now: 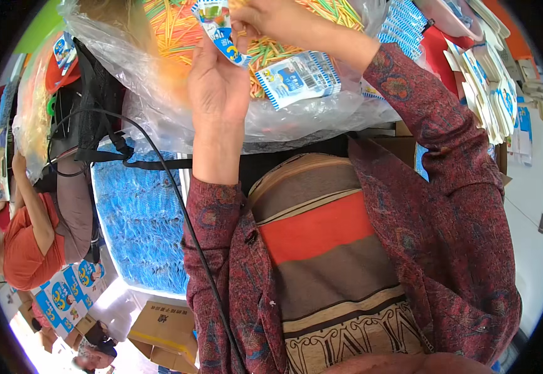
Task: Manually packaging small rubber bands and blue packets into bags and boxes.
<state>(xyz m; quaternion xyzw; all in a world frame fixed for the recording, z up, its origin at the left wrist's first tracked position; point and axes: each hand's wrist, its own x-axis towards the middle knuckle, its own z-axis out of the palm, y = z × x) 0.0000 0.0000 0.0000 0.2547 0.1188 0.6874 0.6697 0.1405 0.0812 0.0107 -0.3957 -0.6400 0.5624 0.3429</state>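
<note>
Far left, co-worker in orange shirt (31,246), one arm raised. Next, rows of blue packets (140,218) in a white-edged box (159,292). Then clear plastic sheeting (146,112) under a heap of thin coloured sticks (174,28).

Left hand (218,87): forearm near vertical from where I stand, palm turned up, thumb and fingers closed around a blue-and-white sachet (223,37). Sachet's over the heap, long axis steep, lower end angled right, top cut off by view edge.

Right hand (260,17): forearm in from the right, elbow bent, fingers curled beside sachet's upper part; can't tell what they grip. Second sachet (299,78) lies flat below, axis near-horizontal. Far right, stacked white cards (483,87).
</note>
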